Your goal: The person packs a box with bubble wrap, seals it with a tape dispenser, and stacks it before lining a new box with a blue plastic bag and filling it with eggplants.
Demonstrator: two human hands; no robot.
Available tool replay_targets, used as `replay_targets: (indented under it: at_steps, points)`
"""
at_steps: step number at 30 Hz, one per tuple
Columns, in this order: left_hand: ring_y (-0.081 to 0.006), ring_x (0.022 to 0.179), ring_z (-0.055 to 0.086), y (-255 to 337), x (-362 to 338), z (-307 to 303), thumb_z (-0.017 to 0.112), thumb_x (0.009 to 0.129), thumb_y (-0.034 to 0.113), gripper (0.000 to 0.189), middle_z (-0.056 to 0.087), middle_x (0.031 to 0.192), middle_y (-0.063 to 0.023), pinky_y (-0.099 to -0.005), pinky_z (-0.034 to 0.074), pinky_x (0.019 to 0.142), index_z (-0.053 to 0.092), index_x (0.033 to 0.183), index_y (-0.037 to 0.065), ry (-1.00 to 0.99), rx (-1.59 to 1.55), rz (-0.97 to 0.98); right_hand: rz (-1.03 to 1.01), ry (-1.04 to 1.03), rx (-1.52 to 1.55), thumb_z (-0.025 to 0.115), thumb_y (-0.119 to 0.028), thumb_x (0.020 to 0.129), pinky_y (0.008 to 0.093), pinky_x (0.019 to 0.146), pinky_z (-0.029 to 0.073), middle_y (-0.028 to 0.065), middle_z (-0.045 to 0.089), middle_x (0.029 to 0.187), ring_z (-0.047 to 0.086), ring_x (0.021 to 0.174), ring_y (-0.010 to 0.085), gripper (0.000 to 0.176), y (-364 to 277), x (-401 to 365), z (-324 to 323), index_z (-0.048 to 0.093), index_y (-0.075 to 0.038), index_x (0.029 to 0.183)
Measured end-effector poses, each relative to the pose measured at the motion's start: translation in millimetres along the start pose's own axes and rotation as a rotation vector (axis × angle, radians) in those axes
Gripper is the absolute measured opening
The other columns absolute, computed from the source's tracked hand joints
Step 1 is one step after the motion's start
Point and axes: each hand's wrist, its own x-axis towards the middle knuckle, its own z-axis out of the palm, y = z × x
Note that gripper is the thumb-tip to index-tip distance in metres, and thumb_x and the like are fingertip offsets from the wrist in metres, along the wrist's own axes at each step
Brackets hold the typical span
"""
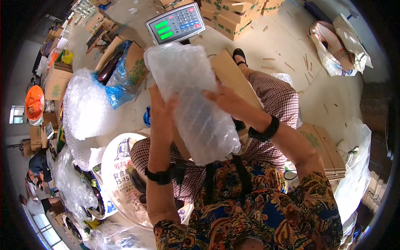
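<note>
In front of my chest is a long, whitish, translucent piece of bubble wrap (204, 116), slanting from below the scale display down toward my lap. My left hand (163, 106), blurred, grips its left edge. On the opposite edge my right hand (223, 100) holds it with the fingertips over its face. Beneath the wrap an open cardboard box (233, 75) rests between my knees, its inside mostly hidden by the wrap.
A digital scale display (177, 24) stands just ahead. To the left are a large bubble wrap roll (87, 108), a carton with eggplants (110, 68) in blue plastic and a printed white sack (121, 179). Stacked cartons (229, 18) stand ahead; flattened cardboard (323, 148) lies right.
</note>
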Motion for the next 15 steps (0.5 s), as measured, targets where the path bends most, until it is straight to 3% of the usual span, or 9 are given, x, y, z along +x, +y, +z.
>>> replay_targets:
  at_steps: [1,3,4,5,7,11,13,14,15]
  points:
    - [-0.0262,0.113,0.053,11,-8,12,0.061,0.087,0.028,0.066,0.047,0.132,-0.017,-0.0382,0.043,0.098,0.029,0.139,0.001,0.013,0.417,0.048,0.0,0.004,0.006,0.057,-0.036,0.091,0.0385,0.082,0.048,0.017,0.061,0.111,0.06,0.098,0.0278,0.05,2,2,4,0.047,-0.002,0.127]
    - [-0.0271,0.117,0.049,-10,-6,16,0.059,0.087,0.025,0.069,0.043,0.135,-0.0186,-0.0374,0.042,0.098,0.024,0.142,0.003,0.018,0.41,0.028,-0.069,-0.271,-0.045,0.058,-0.037,0.09,0.0389,0.082,0.048,0.0161,0.063,0.106,0.061,0.095,0.0281,0.05,13,12,18,0.048,-0.002,0.125]
    - [-0.0281,0.121,0.046,-21,-3,17,0.057,0.087,0.021,0.072,0.039,0.138,-0.0201,-0.0366,0.041,0.099,0.019,0.145,0.004,0.025,0.395,0.003,-0.281,-0.128,0.073,0.059,-0.038,0.09,0.0375,0.075,0.049,0.0125,0.064,0.095,0.062,0.082,0.026,0.048,41,20,36,0.052,-0.005,0.123]
    - [-0.0281,0.121,0.046,-24,-3,17,0.057,0.087,0.021,0.072,0.039,0.138,-0.0201,-0.0366,0.041,0.099,0.019,0.145,0.004,0.01,0.4,0.003,-0.282,-0.113,0.078,0.059,-0.038,0.09,0.0375,0.075,0.049,0.0125,0.064,0.095,0.062,0.082,0.026,0.048,44,19,33,0.052,-0.005,0.123]
    - [-0.0345,0.122,0.045,-31,-8,13,0.057,0.086,0.023,0.075,0.037,0.138,-0.0256,-0.0407,0.04,0.099,0.016,0.145,0.0,0.241,0.354,-0.167,0.001,-0.021,0.177,0.058,-0.041,0.09,0.0368,0.065,0.049,0.0089,0.063,0.088,0.061,0.072,0.0234,0.046,45,13,29,0.055,-0.006,0.121]
    - [-0.0437,0.123,0.041,-82,2,11,0.056,0.086,0.024,0.076,0.032,0.14,-0.0298,-0.0465,0.037,0.1,0.015,0.143,-0.004,0.199,0.807,-0.123,0.124,-0.186,0.204,0.057,-0.038,0.091,0.0377,0.059,0.048,0.0112,0.061,0.081,0.059,0.067,0.0249,0.039,45,2,-5,0.057,-0.005,0.111]
    - [-0.049,0.119,0.042,-109,7,10,0.054,0.087,0.014,0.07,0.034,0.133,-0.0358,-0.0478,0.037,0.099,0.016,0.143,-0.002,0.105,0.871,0.278,-0.835,0.007,-0.557,0.058,-0.036,0.09,0.0417,0.057,0.048,0.0156,0.062,0.077,0.061,0.067,0.0308,0.035,72,12,-15,0.062,-0.002,0.1]
    - [-0.049,0.119,0.042,-116,10,10,0.054,0.087,0.014,0.07,0.034,0.133,-0.0358,-0.0478,0.037,0.099,0.016,0.143,-0.002,0.106,0.876,0.277,-0.837,0.007,-0.552,0.058,-0.036,0.09,0.0417,0.057,0.048,0.0156,0.062,0.077,0.061,0.067,0.0308,0.035,78,21,-18,0.062,-0.002,0.1]
    - [-0.0492,0.12,0.039,-117,12,13,0.054,0.087,0.013,0.07,0.03,0.135,-0.0354,-0.0482,0.035,0.1,0.017,0.144,0.0,0.112,0.906,0.179,-0.403,-0.084,-0.561,0.059,-0.035,0.089,0.0434,0.058,0.049,0.0182,0.063,0.077,0.062,0.067,0.034,0.035,78,31,-20,0.063,-0.001,0.096]
